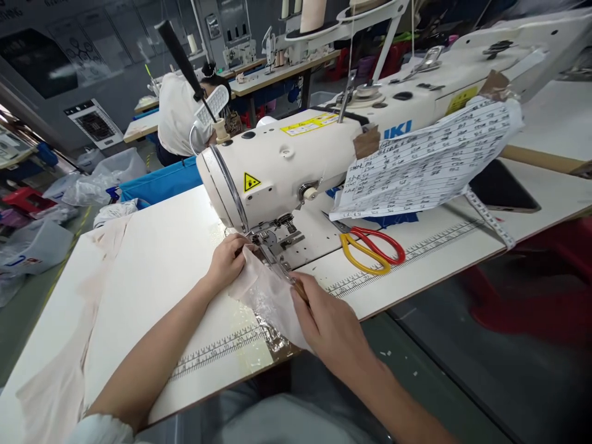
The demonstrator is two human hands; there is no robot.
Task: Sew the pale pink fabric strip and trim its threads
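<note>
A white sewing machine point(277, 166) stands on the worktable, its needle area low at the front. My left hand point(226, 262) is right beside the presser foot, its fingers bent and pressed on a thin pale pink fabric point(272, 296). The fabric hangs from there towards the table's front edge. My right hand point(326, 317) is closed around the brown handle of a tool with a slim metal shaft point(280, 269). The shaft points up and left to the presser foot, over the fabric; its tip and exact kind are unclear.
Scissors with red and yellow handles point(372, 246) lie right of the needle area. A handwritten paper sheet point(420, 157) leans on the machine, beside a dark phone point(504, 188). More pink fabric point(60, 376) lies at left. Printed rulers point(217, 351) run along the front edge. A person point(178, 114) sits beyond.
</note>
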